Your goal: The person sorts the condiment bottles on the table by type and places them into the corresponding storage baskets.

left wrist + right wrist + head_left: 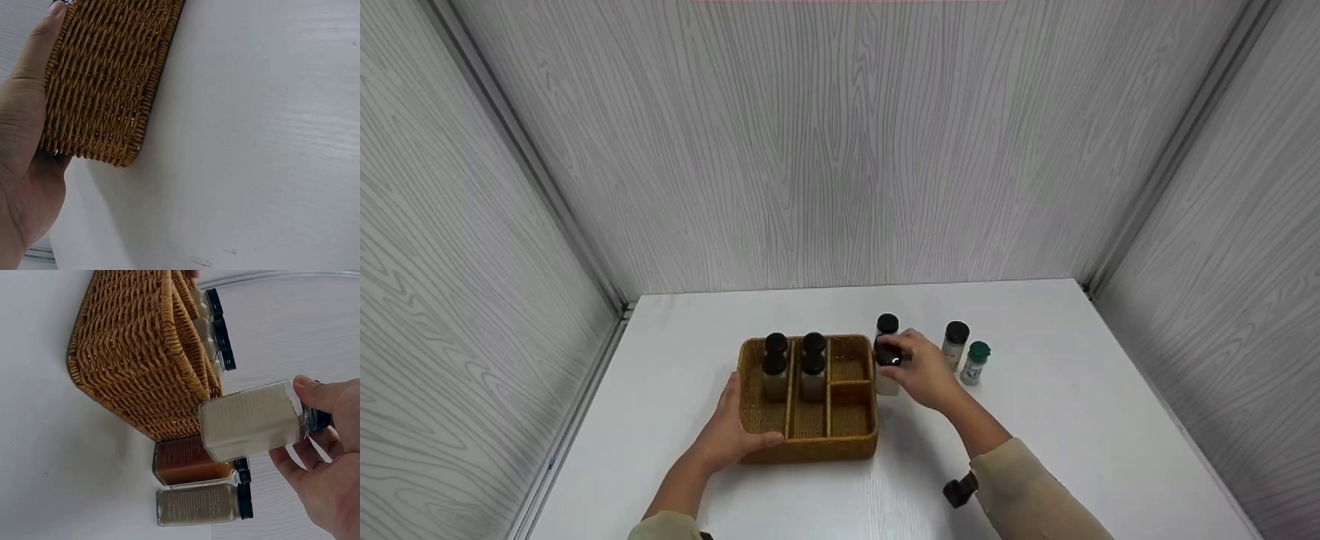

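A brown wicker basket [810, 451] with several compartments sits on the white table. My left hand [727, 435] grips its near left corner, thumb [38, 48] along the front rim and fingers around the left side. In my right hand [926, 371] a square glass spice jar [250, 422] of off-white powder is pinched near its black cap. It is tilted in the right wrist view, beside the basket's right wall. Black-capped jars [814, 367] stand in the basket's left and middle compartments; the two right compartments hold nothing.
A reddish-brown spice jar [191, 461] and a tan one [197, 505] stand near the basket's right side. Farther right are a black-capped jar [956, 341] and a smaller green-capped bottle [975, 364]. Pale wood-grain panels [840, 150] enclose the table's back and sides.
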### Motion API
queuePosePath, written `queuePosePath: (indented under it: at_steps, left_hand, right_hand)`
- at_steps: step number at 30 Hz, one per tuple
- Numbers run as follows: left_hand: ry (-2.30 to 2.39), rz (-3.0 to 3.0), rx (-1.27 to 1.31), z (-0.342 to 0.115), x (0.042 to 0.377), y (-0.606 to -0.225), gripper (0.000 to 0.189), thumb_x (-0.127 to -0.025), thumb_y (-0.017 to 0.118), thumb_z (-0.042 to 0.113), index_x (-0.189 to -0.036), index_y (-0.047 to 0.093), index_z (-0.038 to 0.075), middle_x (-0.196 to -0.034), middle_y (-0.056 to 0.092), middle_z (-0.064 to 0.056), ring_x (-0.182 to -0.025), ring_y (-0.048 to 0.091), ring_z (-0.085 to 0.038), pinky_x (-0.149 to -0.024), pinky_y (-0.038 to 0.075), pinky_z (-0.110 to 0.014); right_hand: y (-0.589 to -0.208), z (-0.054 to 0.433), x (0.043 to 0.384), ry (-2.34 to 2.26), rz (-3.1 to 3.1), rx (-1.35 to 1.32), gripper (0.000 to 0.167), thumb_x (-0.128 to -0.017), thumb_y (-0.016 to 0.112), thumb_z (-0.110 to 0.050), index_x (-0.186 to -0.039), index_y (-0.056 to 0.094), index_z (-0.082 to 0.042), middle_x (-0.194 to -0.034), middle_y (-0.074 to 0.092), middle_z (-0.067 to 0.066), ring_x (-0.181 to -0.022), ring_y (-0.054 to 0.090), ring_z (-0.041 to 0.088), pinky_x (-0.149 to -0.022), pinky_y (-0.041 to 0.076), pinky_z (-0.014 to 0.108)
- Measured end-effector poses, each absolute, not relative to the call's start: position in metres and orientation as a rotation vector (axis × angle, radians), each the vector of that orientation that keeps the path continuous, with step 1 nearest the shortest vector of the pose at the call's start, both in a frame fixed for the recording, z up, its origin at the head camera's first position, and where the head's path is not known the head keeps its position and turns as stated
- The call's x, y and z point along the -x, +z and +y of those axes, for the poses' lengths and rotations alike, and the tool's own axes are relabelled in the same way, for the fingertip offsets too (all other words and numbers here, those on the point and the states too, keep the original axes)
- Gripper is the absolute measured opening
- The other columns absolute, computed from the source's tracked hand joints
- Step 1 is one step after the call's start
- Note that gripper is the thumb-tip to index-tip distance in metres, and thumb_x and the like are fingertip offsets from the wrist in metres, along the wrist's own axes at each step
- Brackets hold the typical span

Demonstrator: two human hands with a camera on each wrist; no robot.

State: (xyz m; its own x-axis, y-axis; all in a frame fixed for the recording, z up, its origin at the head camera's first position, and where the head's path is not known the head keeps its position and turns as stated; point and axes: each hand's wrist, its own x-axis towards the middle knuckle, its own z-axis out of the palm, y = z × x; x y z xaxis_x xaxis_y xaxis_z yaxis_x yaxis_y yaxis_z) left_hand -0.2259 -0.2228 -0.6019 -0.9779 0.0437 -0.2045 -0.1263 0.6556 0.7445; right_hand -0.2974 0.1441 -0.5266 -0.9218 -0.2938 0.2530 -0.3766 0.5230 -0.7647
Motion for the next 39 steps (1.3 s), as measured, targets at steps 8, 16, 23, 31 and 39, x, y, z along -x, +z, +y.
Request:
queuePosePath:
  at_steps: [8,16,23,31,39]
  left_hand:
    - [1.236,2.674,0.045,-0.223,0.226,-0.603,0.153,-0.077,0.095,0.061,-0.174,-0.014,0.014,-0.184,-0.010,-0.018,-0.168,0.010,-0.050,-0.133,0.026,-0.067]
    - [1.221,2.665,0.067,-0.221,0.225,-0.602,0.154,-0.076,0.094,0.062,-0.174,-0.014,0.015,-0.184,-0.011,-0.018,-0.168,0.010,-0.050,-0.133,0.025,-0.068]
    - [1.223,2.669,0.063,-0.223,0.226,-0.603,0.154,-0.077,0.095,0.061,-0.174,-0.015,0.014,-0.184,-0.010,-0.019,-0.168,0.011,-0.051,-0.132,0.026,-0.068]
    - [1.234,2.669,0.063,-0.223,0.225,-0.604,0.155,-0.075,0.094,0.064,-0.175,-0.013,0.014,-0.184,-0.009,-0.019,-0.168,0.013,-0.051,-0.132,0.028,-0.068]
    - [1.249,2.668,0.052,-0.223,0.223,-0.603,0.152,-0.077,0.094,0.063,-0.175,-0.013,0.016,-0.184,-0.009,-0.017,-0.168,0.014,-0.051,-0.130,0.029,-0.069]
  right_hand:
    - [-0.516,0.138,0.293,1.388,-2.663,-0.612,0.049,-0.089,0.089,-0.005,-0.136,0.075,-0.011,-0.123,0.069,0.011,-0.122,0.071,0.031,-0.102,0.063,0.048]
    - [-0.511,0.127,0.288,1.429,-2.636,-0.699,0.047,-0.091,0.087,-0.007,-0.136,0.075,-0.014,-0.124,0.068,0.008,-0.121,0.071,0.027,-0.102,0.062,0.042]
    - [-0.511,0.113,0.286,1.471,-2.639,-0.728,0.049,-0.091,0.087,-0.006,-0.138,0.074,-0.012,-0.125,0.067,0.009,-0.122,0.070,0.027,-0.098,0.063,0.031]
    - [-0.510,0.097,0.282,1.464,-2.636,-0.756,0.048,-0.091,0.087,-0.008,-0.138,0.074,-0.010,-0.120,0.067,0.008,-0.115,0.069,0.024,-0.095,0.061,0.032]
    - [-0.511,0.085,0.278,1.385,-2.665,-0.785,0.050,-0.093,0.087,-0.013,-0.141,0.072,-0.013,-0.127,0.069,0.006,-0.109,0.065,0.018,-0.089,0.058,0.030]
